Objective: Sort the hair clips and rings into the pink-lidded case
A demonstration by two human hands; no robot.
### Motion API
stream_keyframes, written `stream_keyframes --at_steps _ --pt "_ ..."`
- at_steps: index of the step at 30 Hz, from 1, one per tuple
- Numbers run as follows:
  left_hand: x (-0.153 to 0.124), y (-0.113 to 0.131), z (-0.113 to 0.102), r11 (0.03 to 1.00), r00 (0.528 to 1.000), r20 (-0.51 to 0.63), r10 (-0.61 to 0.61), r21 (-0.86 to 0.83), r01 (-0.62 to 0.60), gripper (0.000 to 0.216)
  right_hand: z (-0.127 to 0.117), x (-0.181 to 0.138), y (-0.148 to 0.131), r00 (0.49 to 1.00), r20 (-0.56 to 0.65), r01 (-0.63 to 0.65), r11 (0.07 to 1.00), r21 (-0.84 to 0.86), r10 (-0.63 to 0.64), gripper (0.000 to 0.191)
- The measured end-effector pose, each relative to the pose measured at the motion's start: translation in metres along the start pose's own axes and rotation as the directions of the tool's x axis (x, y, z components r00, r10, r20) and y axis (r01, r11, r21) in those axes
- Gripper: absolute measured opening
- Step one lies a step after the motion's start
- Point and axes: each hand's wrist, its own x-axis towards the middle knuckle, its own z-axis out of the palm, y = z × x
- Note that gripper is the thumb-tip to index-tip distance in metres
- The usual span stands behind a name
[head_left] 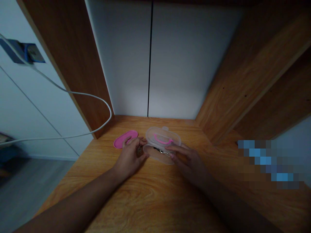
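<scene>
A clear plastic oval box [155, 157] stands on the wooden desk, its lid [151, 132] tilted up at the back with a pink carrying handle [162, 141] on it. Inside lie small metal and dark items [159, 150], too small to name. My right hand [189, 159] grips the box's right side, thumb low and fingers by the lid. At the left end is my left hand [130, 156], fingers curled, thumb near the box edge. Something small and dark shows under its fingers; I cannot make it out. A pink oval tray [119, 141] lies just behind the left hand.
A white cable [89, 94] loops in from the left above the desk [143, 200]. Wooden side panels [233, 77] and a white back panel [179, 64] enclose the desk. A blurred-out patch [264, 160] covers something at the right.
</scene>
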Motion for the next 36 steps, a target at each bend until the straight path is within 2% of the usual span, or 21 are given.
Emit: stream_keyframes --at_steps 7,13,17,24,30,36 --pt "0.0001 0.003 0.0 0.999 0.999 0.009 -0.032 -0.017 0.032 0.031 0.0003 0.0002 -0.0014 0.999 0.037 0.043 0.997 -0.071 -0.04 0.028" --pt "-0.0014 0.0018 0.0011 0.998 0.999 0.022 -0.035 0.043 0.034 0.035 0.0009 -0.0023 -0.0006 0.981 0.05 0.194 0.975 -0.107 -0.19 0.029" --pt "-0.0016 0.0021 0.0013 0.997 1.0 0.02 0.006 0.075 -0.007 0.048 0.0011 -0.0041 -0.0013 0.967 0.073 0.25 0.963 -0.097 -0.243 0.031" --pt "-0.0013 0.0048 0.0018 0.996 0.996 0.057 0.062 0.065 -0.066 0.05 0.0026 -0.0045 0.0021 0.959 0.076 0.28 0.955 -0.092 -0.274 0.034" --pt "-0.0051 0.0046 0.0017 0.992 0.992 0.075 0.101 0.075 -0.107 0.06 0.0051 -0.0036 0.0063 0.952 0.044 0.307 0.946 -0.105 -0.304 0.036" --pt "-0.0052 0.0068 -0.0011 0.994 0.99 0.106 0.09 0.058 -0.096 0.069 0.003 -0.0039 0.0058 0.948 -0.016 0.312 0.936 -0.164 -0.319 0.036"
